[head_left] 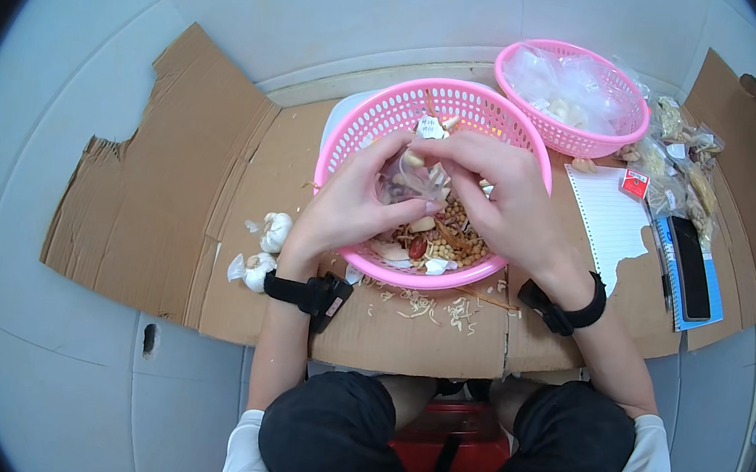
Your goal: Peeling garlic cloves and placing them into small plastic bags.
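Note:
Over the large pink plastic basket (pixel 425 281), my left hand (pixel 361 199) grips a small clear plastic bag (pixel 412 182) between thumb and fingers. My right hand (pixel 506 188) pinches the upper right side of the same bag, where a pale piece shows. The basket holds beige dried beans (pixel 450 251), a red date (pixel 417 247), pale slices, brown root strips and torn bits of paper, one of them with handwriting (pixel 430 128). What else the bag holds is hard to tell.
Garlic bulbs (pixel 275 232) lie left of the basket. Pale shreds (pixel 460 314) are scattered in front. A smaller pink basket (pixel 570 142) holds clear bags. To the right are lined paper (pixel 600 223), a red box (pixel 634 185), a phone (pixel 689 268) on a notebook and filled bags (pixel 671 119).

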Available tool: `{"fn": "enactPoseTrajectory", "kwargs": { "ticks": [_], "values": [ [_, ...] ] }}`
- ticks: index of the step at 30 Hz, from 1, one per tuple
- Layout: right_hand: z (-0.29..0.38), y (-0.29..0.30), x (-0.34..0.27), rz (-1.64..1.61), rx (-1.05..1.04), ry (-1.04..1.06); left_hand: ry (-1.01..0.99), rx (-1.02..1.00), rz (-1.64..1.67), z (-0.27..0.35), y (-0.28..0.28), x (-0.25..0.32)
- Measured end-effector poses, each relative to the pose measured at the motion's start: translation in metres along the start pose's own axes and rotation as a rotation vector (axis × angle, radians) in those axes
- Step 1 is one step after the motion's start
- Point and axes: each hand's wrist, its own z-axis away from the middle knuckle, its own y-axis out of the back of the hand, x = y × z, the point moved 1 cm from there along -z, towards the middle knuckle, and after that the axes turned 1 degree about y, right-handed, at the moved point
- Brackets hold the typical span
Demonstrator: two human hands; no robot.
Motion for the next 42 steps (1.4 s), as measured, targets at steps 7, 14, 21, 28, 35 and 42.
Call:
{"fn": "enactPoseTrajectory", "kwargs": {
  "ticks": [7,14,21,28,35,42],
  "values": [
    [0.002,-0.006,0.000,-0.079,0.035,-0.079,0.058,0.054,-0.008,0.002,0.002,-0.003],
    [0.002,-0.002,0.004,0.089,0.152,-0.124,0.092,0.281,0.068,-0.002,0.006,-0.019],
    [0.011,-0.004,0.004,0.288,-0.306,-0.066,0.074,0.374,0.138,-0.004,0.005,-0.019],
    [0.016,-0.009,0.006,0.410,-0.741,-0.238,0.080,0.360,0.136,-0.004,0.006,-0.018],
    [0.011,-0.009,0.001,0.386,-0.818,-0.347,0.074,0.362,0.134,-0.003,0.005,-0.015],
    [0.020,-0.011,0.011,0.409,-0.759,-0.191,0.058,0.355,0.129,-0.004,0.004,-0.018]
  ]
}}
